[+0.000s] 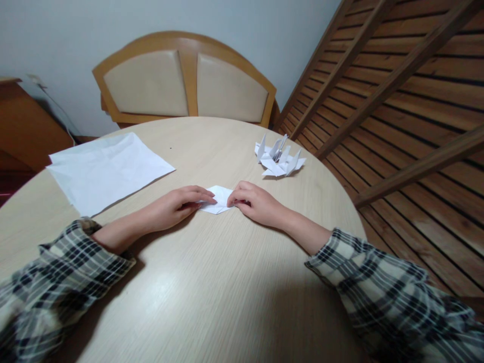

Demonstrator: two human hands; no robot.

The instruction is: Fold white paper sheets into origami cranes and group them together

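Observation:
A small folded piece of white paper [217,207] lies on the table between my two hands, its outline angular with pointed top and bottom. My left hand [177,205] grips its left side, fingers reaching over the top and the thumb at the near left edge. At the right corner, the curled fingers and thumb of my right hand [257,202] pinch the paper. Both hands cover the side corners, so those folds are hidden.
Large white paper sheets [109,171] lie at the left of the round wooden table [212,287]. Several folded paper cranes [280,157] stand clustered at the back right. Behind the table is a padded headboard [189,80]; a slatted wooden panel [408,111] flanks the right side.

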